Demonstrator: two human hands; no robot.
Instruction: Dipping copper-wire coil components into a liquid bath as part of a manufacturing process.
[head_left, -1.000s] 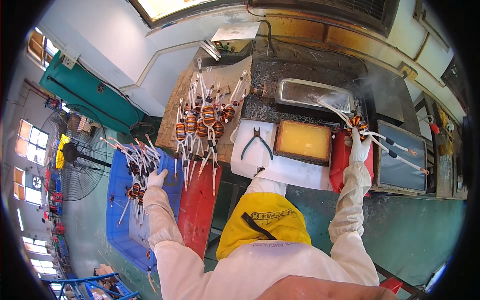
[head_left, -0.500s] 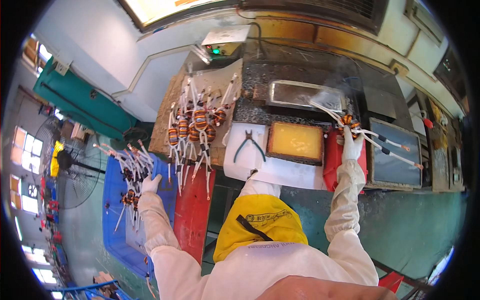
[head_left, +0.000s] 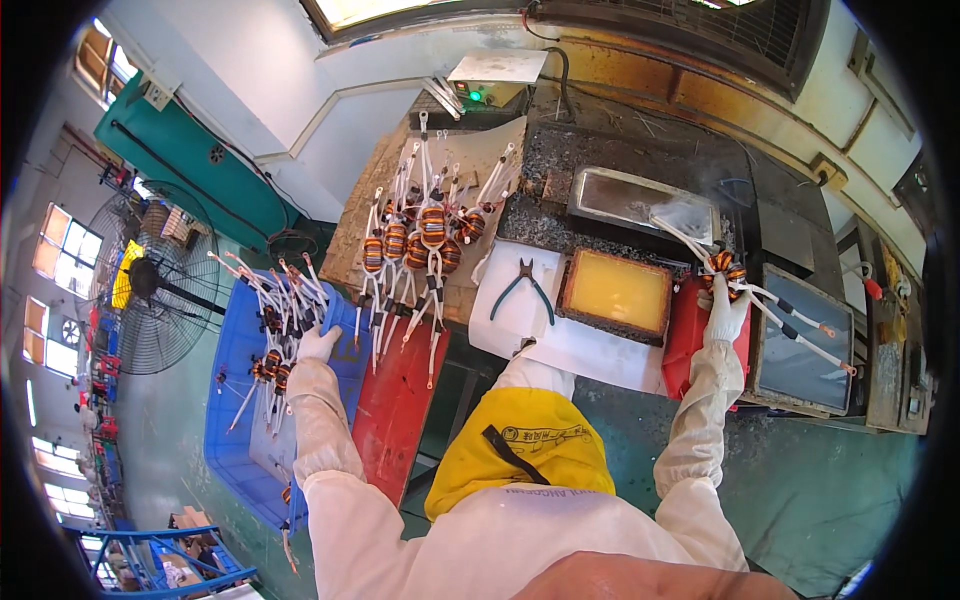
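Note:
My right hand, in a white glove, is closed on a wire-wound ring coil with orange and dark windings. Two of its white leads reach up-left to the silvery rectangular pot, where smoke rises at their ends. Its other leads, tipped with copper-coloured lugs, stick out to the right over a grey tray. My left hand, also gloved, rests against a bundle of white-leaded coils in the blue bin. Its thumb side shows, but its fingers are mostly hidden among the leads.
More ring coils lie on a wooden board at the left. Cutting pliers lie on white sheeting beside a tray of yellow material. Near my right hand stands a red box. A fan stands far left.
The whole view has shifted slightly, moving the bench rightward and down in the picture. Both hands keep about the same places beside the coils, and the smoke has changed shape.

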